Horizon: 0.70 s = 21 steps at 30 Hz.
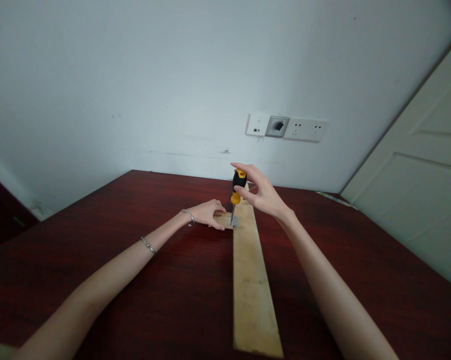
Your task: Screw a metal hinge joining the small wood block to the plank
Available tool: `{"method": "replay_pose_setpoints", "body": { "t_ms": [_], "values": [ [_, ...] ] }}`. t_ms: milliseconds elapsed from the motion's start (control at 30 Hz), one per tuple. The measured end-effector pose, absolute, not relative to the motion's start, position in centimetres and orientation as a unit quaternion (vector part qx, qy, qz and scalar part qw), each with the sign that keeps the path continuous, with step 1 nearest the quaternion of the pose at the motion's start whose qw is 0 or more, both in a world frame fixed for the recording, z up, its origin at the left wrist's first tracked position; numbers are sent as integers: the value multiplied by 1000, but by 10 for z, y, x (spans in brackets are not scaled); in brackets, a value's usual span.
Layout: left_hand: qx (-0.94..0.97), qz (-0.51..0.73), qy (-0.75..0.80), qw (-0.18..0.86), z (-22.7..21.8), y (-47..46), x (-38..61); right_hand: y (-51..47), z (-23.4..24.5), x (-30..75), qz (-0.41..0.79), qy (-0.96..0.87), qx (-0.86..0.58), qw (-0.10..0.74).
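Observation:
My right hand (261, 191) is closed around the black and yellow handle of a screwdriver (239, 181), which stands nearly upright with its shaft pointing down. The tip meets a small metal hinge (233, 220) that bridges two pieces of wood. One is a long pale plank (250, 280) running toward me; the other is a short wooden block (222, 219) at its left side. My left hand (207, 214), below a silver bracelet, grips the short block between thumb and fingers. Whether a screw sits under the tip is too small to tell.
Everything rests on a dark red wooden table (165, 280). Behind it rises a white wall with a row of sockets (304, 129). A white panelled door (428, 200) is at the right. A thin pale strip (336, 199) lies near the table's far right edge.

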State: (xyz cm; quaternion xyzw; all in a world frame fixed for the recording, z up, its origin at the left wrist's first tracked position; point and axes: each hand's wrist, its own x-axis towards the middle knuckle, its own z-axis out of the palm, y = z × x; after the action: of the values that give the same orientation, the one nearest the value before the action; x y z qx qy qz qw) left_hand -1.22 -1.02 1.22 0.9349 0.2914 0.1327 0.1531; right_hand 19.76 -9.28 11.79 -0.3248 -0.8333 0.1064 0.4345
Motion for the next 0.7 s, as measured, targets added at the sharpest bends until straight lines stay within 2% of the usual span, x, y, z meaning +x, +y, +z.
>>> {"method": "replay_pose_setpoints", "body": {
  "t_ms": [100,333,533,700],
  "values": [
    [937,132,287,149,12,-10,-12,-92,120,202,122,-837,-316,430],
    [938,127,289,139,12,-9,-12,-92,119,196,40,-829,-340,442],
    [940,132,282,137,13,-9,-12,-93,123,201,116,-857,-308,398],
    [941,135,279,137,11,-9,-12,-90,120,198,97,-830,-317,449]
  ]
}}
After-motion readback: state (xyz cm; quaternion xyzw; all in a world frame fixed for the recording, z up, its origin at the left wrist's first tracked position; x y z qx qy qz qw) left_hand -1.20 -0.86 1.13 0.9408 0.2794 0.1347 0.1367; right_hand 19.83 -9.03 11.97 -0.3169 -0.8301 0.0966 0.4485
